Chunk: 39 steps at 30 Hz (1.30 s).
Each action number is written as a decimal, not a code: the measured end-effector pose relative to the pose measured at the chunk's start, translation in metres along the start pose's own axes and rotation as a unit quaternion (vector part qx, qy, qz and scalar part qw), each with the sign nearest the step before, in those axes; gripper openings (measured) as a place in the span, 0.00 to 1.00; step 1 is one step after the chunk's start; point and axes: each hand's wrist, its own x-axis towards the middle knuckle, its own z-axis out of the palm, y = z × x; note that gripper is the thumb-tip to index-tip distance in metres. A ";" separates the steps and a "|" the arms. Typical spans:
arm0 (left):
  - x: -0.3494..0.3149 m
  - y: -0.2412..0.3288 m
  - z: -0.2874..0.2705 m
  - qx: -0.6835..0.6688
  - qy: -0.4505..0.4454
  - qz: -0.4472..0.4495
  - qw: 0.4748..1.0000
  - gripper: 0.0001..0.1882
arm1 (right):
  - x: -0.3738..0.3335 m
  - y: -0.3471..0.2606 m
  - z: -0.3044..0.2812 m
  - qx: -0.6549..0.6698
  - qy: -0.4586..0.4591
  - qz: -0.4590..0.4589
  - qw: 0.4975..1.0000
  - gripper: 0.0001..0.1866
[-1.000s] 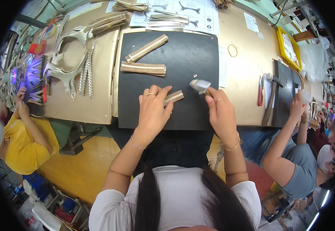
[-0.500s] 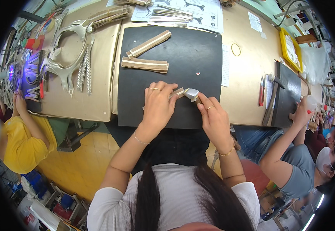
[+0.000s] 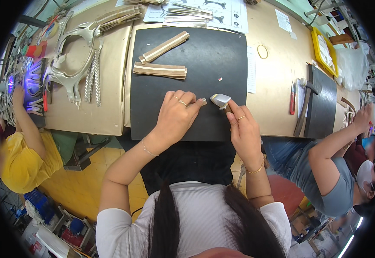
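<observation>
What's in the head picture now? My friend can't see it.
A person's left hand pinches a strip over a black mat; the right hand holds a silver-headed tool near its tip. Striped pieces lie farther back.

Passing room over the black mat's (image 3: 222,47) upper right; hands block its near half.
Strip bundles (image 3: 160,70) take up its upper left. Only a narrow gap separates the left hand's (image 3: 176,112) strip (image 3: 204,101) from the right hand's (image 3: 244,129) silver tool (image 3: 220,100). Rightward, a hand could cross the table (image 3: 270,86) as far as the red-handled tool (image 3: 292,101) and hammer (image 3: 304,103); far left, a metal frame (image 3: 70,79) obstructs.
</observation>
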 end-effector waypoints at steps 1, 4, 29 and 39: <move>0.001 -0.001 0.000 0.007 -0.004 0.015 1.000 0.09 | 0.000 -0.001 0.000 0.005 0.004 -0.011 1.000 0.19; 0.002 -0.003 -0.002 0.046 -0.018 0.055 0.997 0.08 | 0.001 -0.003 0.001 0.007 0.005 -0.023 1.000 0.21; 0.008 -0.004 -0.008 0.098 -0.072 0.118 0.986 0.08 | 0.009 -0.005 0.010 -0.077 0.006 -0.079 0.994 0.23; 0.009 -0.002 -0.008 0.096 -0.082 0.120 0.985 0.07 | 0.012 -0.010 0.010 -0.102 -0.004 -0.099 0.990 0.27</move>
